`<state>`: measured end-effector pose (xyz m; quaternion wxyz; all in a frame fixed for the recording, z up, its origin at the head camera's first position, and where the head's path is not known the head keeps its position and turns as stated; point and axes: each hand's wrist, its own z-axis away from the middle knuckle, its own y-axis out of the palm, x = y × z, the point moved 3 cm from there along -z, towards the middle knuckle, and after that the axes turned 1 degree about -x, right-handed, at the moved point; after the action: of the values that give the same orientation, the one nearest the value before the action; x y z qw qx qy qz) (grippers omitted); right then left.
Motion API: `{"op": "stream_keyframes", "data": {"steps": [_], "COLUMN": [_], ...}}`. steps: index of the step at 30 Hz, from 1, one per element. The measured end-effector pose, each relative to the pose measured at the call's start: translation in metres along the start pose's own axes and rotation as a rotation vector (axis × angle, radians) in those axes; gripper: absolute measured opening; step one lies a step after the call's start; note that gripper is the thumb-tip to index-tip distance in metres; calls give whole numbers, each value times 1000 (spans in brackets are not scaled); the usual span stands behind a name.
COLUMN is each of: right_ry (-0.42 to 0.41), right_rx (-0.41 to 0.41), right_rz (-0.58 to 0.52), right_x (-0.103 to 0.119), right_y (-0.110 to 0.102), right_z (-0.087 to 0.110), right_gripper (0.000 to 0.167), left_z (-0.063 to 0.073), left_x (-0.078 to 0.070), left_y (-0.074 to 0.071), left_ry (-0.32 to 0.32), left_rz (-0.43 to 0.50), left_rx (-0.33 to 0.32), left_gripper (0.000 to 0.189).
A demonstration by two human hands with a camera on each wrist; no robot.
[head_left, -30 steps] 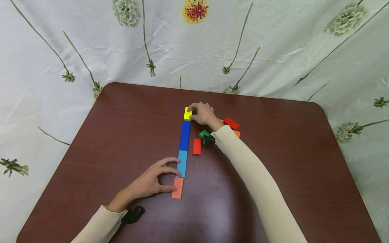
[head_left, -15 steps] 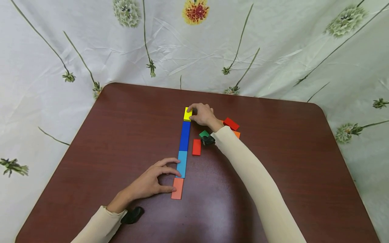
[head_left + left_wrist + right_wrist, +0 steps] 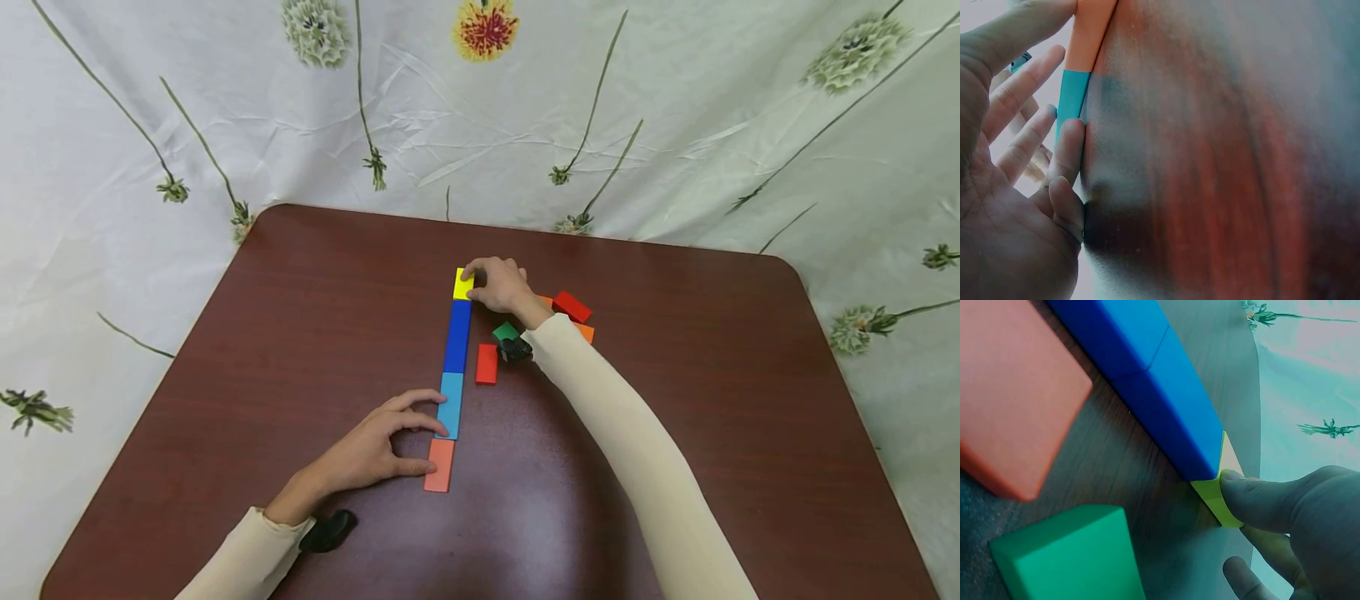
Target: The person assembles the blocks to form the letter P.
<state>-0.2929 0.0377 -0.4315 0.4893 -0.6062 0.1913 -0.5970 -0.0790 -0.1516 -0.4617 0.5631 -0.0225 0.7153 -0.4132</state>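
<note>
A straight row of coloured blocks runs away from me in the head view: a salmon block nearest, then a light blue stretch, dark blue blocks and a yellow block at the far end. A seam splits the dark blue part in the right wrist view. My right hand pinches the yellow block, which meets the end of the dark blue. My left hand spreads along the near part, fingertips at the light blue side and thumb at the salmon block. Its fingers are loosely extended.
A red block and a green block lie right of the row. Another red block and an orange one are partly behind the right forearm. A flowered cloth hangs beyond the brown table.
The yellow block has shifted very slightly toward the dark blue blocks in my right hand. My left hand holds its place, and the view itself has moved a little.
</note>
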Motion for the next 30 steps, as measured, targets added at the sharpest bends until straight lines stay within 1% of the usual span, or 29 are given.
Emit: {"op": "stream_keyframes", "data": {"steps": [8, 15, 22, 30], "right_ry": [-11, -14, 4, -10], "right_rx": [-2, -9, -17, -16], "right_rz": [-2, -5, -20, -18], "right_x": [1, 1, -1, 1], "right_y": [1, 2, 1, 0], "right_z": [3, 4, 4, 3], "right_gripper": [31, 31, 31, 31], "left_z": [1, 2, 2, 2], "left_x": [0, 0, 0, 0], "left_y": [1, 2, 3, 0], "left_ry": [23, -5, 15, -7], "left_rz": [-5, 7, 6, 9], "left_rx": [-14, -8, -18, -4], "left_gripper": [36, 37, 37, 37]}}
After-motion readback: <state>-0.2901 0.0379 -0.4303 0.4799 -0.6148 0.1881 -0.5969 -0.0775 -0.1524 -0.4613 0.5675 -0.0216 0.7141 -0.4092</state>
